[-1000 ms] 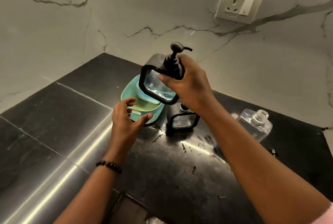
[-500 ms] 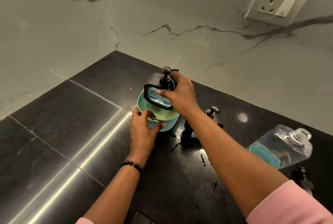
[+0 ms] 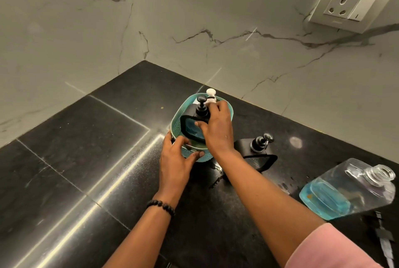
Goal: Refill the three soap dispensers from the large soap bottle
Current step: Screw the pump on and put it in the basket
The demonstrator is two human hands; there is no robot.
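Observation:
My right hand (image 3: 217,130) grips a black-framed dispenser (image 3: 193,126) with blue soap and a black pump, inside a teal basket (image 3: 177,126) near the counter's back corner. My left hand (image 3: 176,156) holds the basket's near rim. A white pump top (image 3: 211,95) of another dispenser shows at the basket's far side. A second black dispenser (image 3: 258,151) stands on the counter just right of the basket. The large clear soap bottle (image 3: 347,190), uncapped and partly full of blue soap, lies tilted at the right.
The black stone counter (image 3: 86,170) meets marble walls at the back corner. A wall socket (image 3: 347,5) sits upper right. A dark cap or pump piece (image 3: 383,234) lies near the large bottle, by the right edge. Wet spots mark the counter around the dispensers.
My right hand has lowered the black dispenser from mid-air down into the teal basket. My left hand has closed on the basket's rim. The view has shifted, with the large bottle now nearer.

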